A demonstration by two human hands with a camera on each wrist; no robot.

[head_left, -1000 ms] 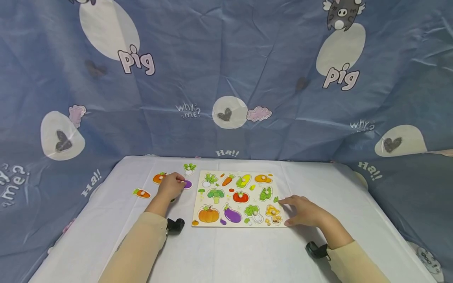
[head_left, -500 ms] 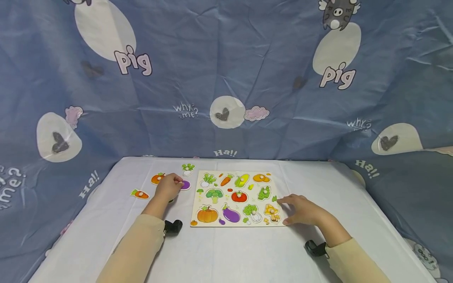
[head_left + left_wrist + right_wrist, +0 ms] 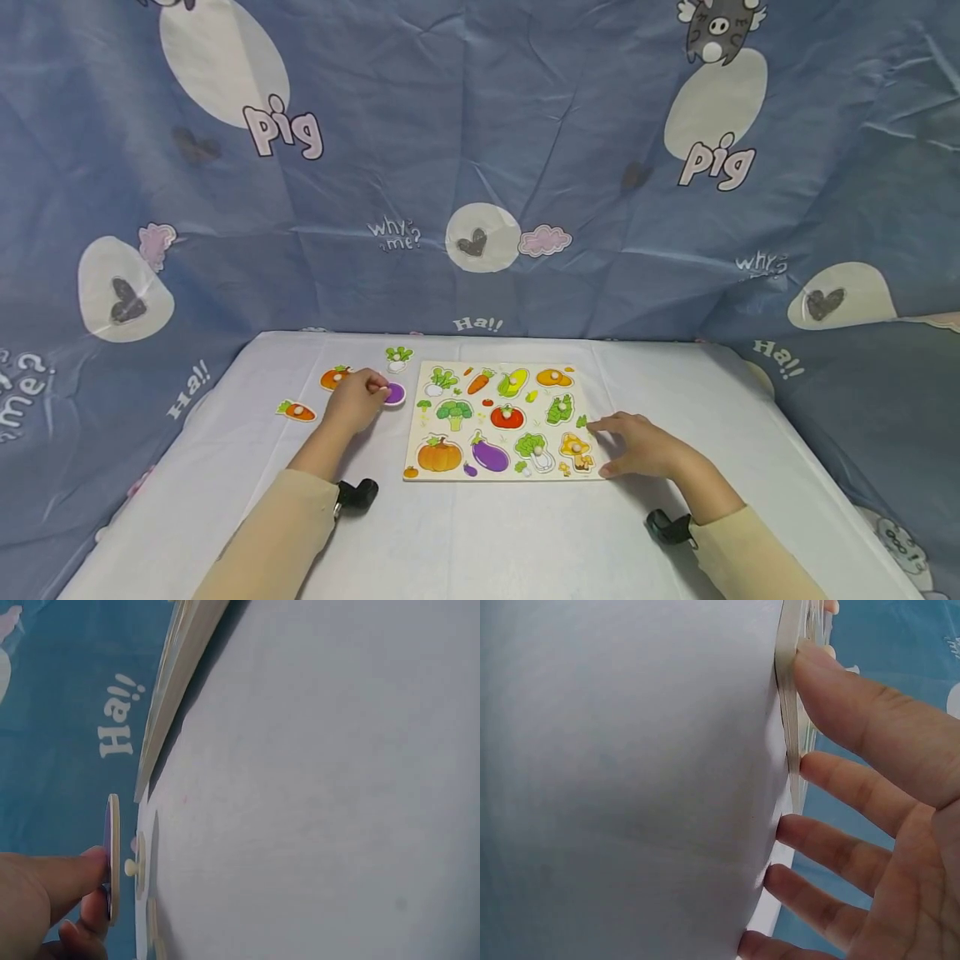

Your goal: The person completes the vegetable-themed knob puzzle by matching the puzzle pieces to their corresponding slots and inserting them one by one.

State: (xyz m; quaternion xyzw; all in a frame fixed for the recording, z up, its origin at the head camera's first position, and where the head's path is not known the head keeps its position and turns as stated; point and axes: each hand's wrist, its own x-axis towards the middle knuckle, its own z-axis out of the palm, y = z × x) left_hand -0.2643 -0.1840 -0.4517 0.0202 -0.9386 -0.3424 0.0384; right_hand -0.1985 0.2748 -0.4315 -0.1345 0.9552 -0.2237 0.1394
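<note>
A flat purple eggplant puzzle piece (image 3: 396, 394) is pinched between thumb and fingers of my left hand (image 3: 360, 400). In the left wrist view the eggplant piece (image 3: 114, 859) stands edge-on, raised above the white cloth. The vegetable puzzle board (image 3: 536, 432) lies flat to the right of this hand. Its eggplant picture (image 3: 491, 455) is at the front middle. My right hand (image 3: 643, 448) rests at the board's right edge, fingers spread. The right wrist view shows the thumb (image 3: 832, 682) against the board's side and other fingertips touching the cloth.
Left of the board lie a loose carrot piece (image 3: 297, 412), a pumpkin piece (image 3: 333, 379) partly behind my left hand, and a white radish piece (image 3: 397, 359). Knobbed pieces such as the tomato (image 3: 507, 417) sit in the board. A blue printed curtain (image 3: 480, 150) hangs behind.
The left forearm has shifted slightly left and the eggplant piece has turned a little in its pinch. A green patch below the left hand is no longer seen. The right hand stays put.
</note>
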